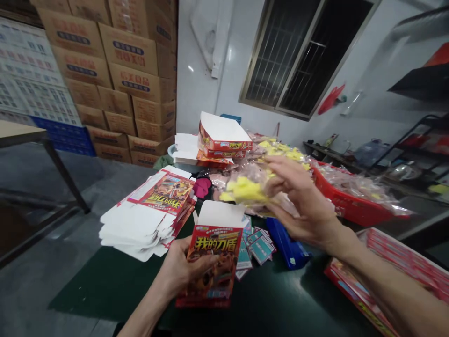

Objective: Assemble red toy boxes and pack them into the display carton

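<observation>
My left hand (182,271) grips a red printed carton (213,255) standing upright on the dark green table (105,285), its white top flap open. My right hand (301,206) is closed on a clear plastic packet with a yellow toy (245,189) inside, held just above the carton's open top. Behind the packet lies a heap of similar clear packets (280,152) with yellow pieces.
A stack of flat unfolded cartons (150,215) lies to the left. Small teal cards (257,245) and a blue object (287,245) sit behind the carton. A red basket (351,203) of packets stands right, finished red boxes (396,267) nearer right, brown boxes (119,75) stacked behind.
</observation>
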Motion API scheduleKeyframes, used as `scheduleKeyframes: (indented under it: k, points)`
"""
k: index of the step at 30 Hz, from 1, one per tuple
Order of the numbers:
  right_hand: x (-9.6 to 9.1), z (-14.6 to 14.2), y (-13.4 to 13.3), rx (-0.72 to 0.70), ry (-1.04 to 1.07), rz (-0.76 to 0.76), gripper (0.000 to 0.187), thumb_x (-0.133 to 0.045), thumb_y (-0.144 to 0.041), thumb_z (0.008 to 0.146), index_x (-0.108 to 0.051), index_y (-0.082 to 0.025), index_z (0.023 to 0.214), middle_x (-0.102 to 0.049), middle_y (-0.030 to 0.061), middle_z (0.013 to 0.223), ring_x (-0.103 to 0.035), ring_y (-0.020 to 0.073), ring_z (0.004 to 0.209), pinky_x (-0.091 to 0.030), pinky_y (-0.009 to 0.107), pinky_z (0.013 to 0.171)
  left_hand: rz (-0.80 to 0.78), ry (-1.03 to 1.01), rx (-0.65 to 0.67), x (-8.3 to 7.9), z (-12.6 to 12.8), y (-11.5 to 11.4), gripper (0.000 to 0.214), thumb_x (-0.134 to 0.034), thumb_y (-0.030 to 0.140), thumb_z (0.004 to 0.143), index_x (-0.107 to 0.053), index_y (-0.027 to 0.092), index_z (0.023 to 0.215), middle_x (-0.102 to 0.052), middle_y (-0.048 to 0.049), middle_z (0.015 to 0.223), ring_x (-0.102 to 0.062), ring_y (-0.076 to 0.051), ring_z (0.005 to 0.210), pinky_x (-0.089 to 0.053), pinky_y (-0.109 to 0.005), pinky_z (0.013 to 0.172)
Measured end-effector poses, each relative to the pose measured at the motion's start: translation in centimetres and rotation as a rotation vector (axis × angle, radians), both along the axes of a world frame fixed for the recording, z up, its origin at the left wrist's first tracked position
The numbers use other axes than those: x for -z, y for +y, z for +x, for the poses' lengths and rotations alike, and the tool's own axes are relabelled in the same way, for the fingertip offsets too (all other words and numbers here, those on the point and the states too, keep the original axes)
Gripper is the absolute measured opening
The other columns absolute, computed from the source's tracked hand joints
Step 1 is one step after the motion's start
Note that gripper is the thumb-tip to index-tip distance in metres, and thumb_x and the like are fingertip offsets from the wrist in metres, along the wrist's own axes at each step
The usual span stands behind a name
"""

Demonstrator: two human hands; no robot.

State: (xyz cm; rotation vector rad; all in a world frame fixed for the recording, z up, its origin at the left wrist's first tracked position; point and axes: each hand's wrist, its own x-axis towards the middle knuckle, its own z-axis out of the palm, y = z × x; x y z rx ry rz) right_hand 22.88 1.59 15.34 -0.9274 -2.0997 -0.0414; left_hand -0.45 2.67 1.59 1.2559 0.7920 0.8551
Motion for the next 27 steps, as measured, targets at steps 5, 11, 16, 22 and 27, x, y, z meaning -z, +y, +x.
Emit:
scheduleKeyframes:
  k: [5, 11, 16, 22, 27]
  points:
    - [-0.7, -0.9, -0.7, -0.192, -0.244, -0.155, 0.051, -0.054, -0.005, 0.081, -0.053, -0.030, 0.125, -0.061, -0.0008, 0.123, -0.056, 0.0191, 0.114, -0.045, 0.040, 0.101, 0.019, -0.026, 0.121, -0.3, -0.2, -0.4, 0.036, -0.072, 0.032, 0.069, -0.068, 0.014, 0.101, -0.074, -0.0083, 0.093, -0.069, -0.025, 0.086, -0.055, -0.031, 0.073]
    - [-3.9, -0.8, -1.7, -0.128, -0.262, -0.402, 0.047, -0.057, -0.007, 0.078, -0.060, -0.034, 0.116, -0.067, -0.0039, 0.113, -0.065, 0.0161, 0.097, -0.053, 0.035, 0.083, 0.043, 0.032, 0.166, 0.0, -0.2, -0.6, 0.036, -0.070, 0.035, 0.072, -0.067, 0.012, 0.099, -0.073, -0.0104, 0.093, -0.068, -0.027, 0.085, -0.054, -0.033, 0.072]
    - [-5.9, -0.9, -2.5, -0.105, -0.207, -0.665, 0.040, -0.059, -0.012, 0.076, -0.065, -0.032, 0.110, -0.071, -0.0036, 0.094, -0.065, 0.0108, 0.065, -0.052, 0.025, 0.058, 0.034, 0.003, 0.260, -0.5, -0.2, -1.1, 0.036, -0.070, 0.034, 0.071, -0.067, 0.013, 0.101, -0.072, -0.0089, 0.096, -0.068, -0.025, 0.085, -0.053, -0.031, 0.072]
    - [-3.9, -1.9, -2.0, -0.144, -0.620, -0.682, 0.042, -0.048, 0.001, 0.073, -0.066, -0.020, 0.105, -0.064, 0.0017, 0.088, -0.056, 0.0095, 0.065, -0.043, 0.022, 0.058, 0.087, -0.006, 0.403, -0.6, -0.3, -1.5, 0.041, -0.073, 0.032, 0.068, -0.066, 0.012, 0.103, -0.072, -0.0075, 0.094, -0.066, -0.022, 0.082, -0.051, -0.028, 0.070]
    - [-3.4, -4.9, -3.4, -0.039, -0.996, -0.505, 0.022, -0.058, -0.003, 0.067, -0.064, -0.018, 0.081, -0.055, 0.0029, 0.082, -0.045, 0.0117, 0.065, -0.031, 0.023, 0.052, 0.177, 0.119, 0.381, -0.9, 0.3, -1.8, 0.037, -0.072, 0.032, 0.067, -0.066, 0.011, 0.097, -0.072, -0.0054, 0.089, -0.064, -0.021, 0.078, -0.049, -0.026, 0.066]
